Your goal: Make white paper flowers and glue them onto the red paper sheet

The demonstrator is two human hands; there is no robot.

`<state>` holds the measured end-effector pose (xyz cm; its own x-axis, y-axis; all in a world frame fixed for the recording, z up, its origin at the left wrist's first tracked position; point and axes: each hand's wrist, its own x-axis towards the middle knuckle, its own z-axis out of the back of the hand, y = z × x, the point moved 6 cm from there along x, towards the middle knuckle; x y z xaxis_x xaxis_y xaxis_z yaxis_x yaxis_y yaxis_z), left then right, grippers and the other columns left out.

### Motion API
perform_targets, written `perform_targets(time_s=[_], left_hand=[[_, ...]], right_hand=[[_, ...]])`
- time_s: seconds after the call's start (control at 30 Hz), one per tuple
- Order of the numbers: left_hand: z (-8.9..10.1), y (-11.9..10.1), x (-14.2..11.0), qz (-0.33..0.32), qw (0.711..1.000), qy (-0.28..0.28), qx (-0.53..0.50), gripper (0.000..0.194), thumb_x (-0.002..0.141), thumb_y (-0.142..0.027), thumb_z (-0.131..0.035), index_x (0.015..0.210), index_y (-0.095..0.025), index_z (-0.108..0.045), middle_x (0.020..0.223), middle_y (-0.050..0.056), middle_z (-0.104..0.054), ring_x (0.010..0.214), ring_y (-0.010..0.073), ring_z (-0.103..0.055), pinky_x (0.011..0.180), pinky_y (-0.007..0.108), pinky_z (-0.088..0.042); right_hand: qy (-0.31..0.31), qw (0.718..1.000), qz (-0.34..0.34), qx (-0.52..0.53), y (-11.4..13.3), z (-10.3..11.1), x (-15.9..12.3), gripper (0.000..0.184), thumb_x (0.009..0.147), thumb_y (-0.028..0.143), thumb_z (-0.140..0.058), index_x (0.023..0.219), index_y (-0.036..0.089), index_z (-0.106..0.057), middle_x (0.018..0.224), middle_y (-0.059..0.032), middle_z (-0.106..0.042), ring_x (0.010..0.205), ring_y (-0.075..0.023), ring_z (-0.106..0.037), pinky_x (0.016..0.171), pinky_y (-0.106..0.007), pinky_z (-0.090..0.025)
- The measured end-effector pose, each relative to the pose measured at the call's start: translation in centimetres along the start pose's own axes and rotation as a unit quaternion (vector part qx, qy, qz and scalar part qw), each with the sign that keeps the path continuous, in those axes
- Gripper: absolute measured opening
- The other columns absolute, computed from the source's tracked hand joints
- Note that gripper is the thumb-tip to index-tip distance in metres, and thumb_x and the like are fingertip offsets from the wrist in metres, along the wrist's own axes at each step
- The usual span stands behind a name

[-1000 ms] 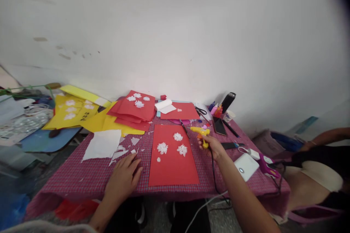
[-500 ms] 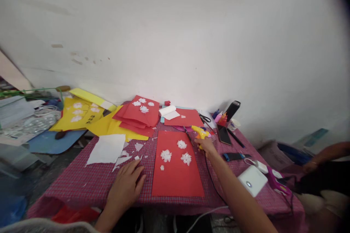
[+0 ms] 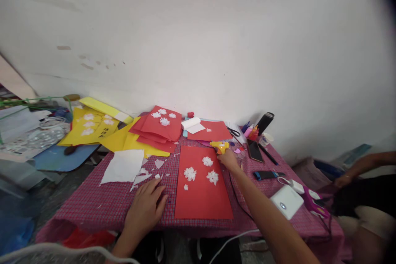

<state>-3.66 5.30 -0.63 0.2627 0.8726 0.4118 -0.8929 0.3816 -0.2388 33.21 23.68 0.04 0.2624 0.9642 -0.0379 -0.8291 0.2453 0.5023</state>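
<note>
A yellow hot glue gun [image 3: 219, 147] is gripped in my right hand [image 3: 227, 158], just beyond the far right corner of a red sheet [image 3: 204, 204]. Its nozzle points left. White ruffled paper flowers [image 3: 189, 174] lie on the sheet, three in all, with a small white piece [image 3: 186, 187] below the left one. My left hand [image 3: 147, 200] rests open on the tablecloth, left of the sheet, fingers slightly apart and holding nothing. Beyond its fingertips are white paper scraps [image 3: 141, 178] and a larger white paper [image 3: 122, 167].
Red sheets with white flowers [image 3: 163, 126] are stacked at the back, beside yellow paper [image 3: 123, 134]. A white roll [image 3: 191, 123], scissors [image 3: 234, 131], phone [image 3: 255, 150], black can [image 3: 265, 122] and white power device [image 3: 287, 202] are around. A person's arm [image 3: 365, 167] shows at right.
My right hand has moved the glue gun a little left and levelled it, nozzle to the left. My left hand stays on the table. The view has shifted slightly.
</note>
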Motion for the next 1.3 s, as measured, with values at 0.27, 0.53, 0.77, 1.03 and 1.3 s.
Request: perform_targets(time_s=[0.27,0.53,0.77,1.03,1.3], left_hand=[[0.0,0.1,0.0,-0.005,1.0,-0.008,-0.012,0.027,0.092,-0.036,-0.054,0.112,-0.024,-0.068,0.13,0.01,-0.062,0.121,0.0293,-0.056,0.103,0.049,-0.046],[-0.1,0.1,0.1,-0.013,1.0,-0.008,-0.011,0.029,0.091,-0.037,-0.054,0.111,-0.023,-0.069,0.131,0.011,-0.061,0.122,0.0303,-0.056,0.103,0.05,-0.045],[-0.4,0.2,0.1,-0.017,1.0,-0.007,0.001,0.028,0.091,-0.037,-0.054,0.112,-0.024,-0.069,0.132,0.01,-0.061,0.121,0.0291,-0.056,0.103,0.049,-0.046],[-0.3,0.0,0.0,-0.025,1.0,-0.011,0.015,0.028,0.092,-0.037,-0.054,0.112,-0.023,-0.068,0.131,0.011,-0.061,0.121,0.0292,-0.056,0.102,0.048,-0.047],[0.0,-0.1,0.1,-0.015,1.0,-0.002,0.005,0.028,0.091,-0.036,-0.054,0.112,-0.024,-0.068,0.132,0.011,-0.061,0.121,0.03,-0.056,0.102,0.05,-0.047]], right_hand=[[0.043,0.998,-0.05,0.026,-1.5,0.2,-1.2,0.031,0.093,0.029,-0.065,0.12,0.013,-0.062,0.119,-0.0124,-0.064,0.103,-0.0248,-0.065,0.086,-0.041,-0.055],[0.081,0.979,-0.131,0.136,-6.6,1.0,-5.5,0.028,0.096,0.032,-0.061,0.117,0.014,-0.061,0.11,-0.0092,-0.067,0.088,-0.0198,-0.068,0.075,-0.036,-0.058],[0.064,0.968,-0.128,0.207,-8.0,2.3,-6.5,0.013,0.087,0.026,-0.065,0.087,0.017,-0.055,0.053,0.0048,-0.057,0.036,-0.0089,-0.052,0.033,-0.016,-0.038],[0.132,0.974,-0.127,0.131,-7.4,2.6,-5.4,0.019,0.081,0.032,-0.07,0.079,0.017,-0.059,0.046,0.0028,-0.058,0.036,-0.0122,-0.056,0.033,-0.017,-0.037],[0.109,0.992,-0.053,-0.028,-6.6,4.5,-4.8,0.024,0.072,0.035,-0.077,0.061,0.018,-0.063,0.049,0.002,-0.058,0.048,-0.0127,-0.056,0.046,-0.02,-0.034]])
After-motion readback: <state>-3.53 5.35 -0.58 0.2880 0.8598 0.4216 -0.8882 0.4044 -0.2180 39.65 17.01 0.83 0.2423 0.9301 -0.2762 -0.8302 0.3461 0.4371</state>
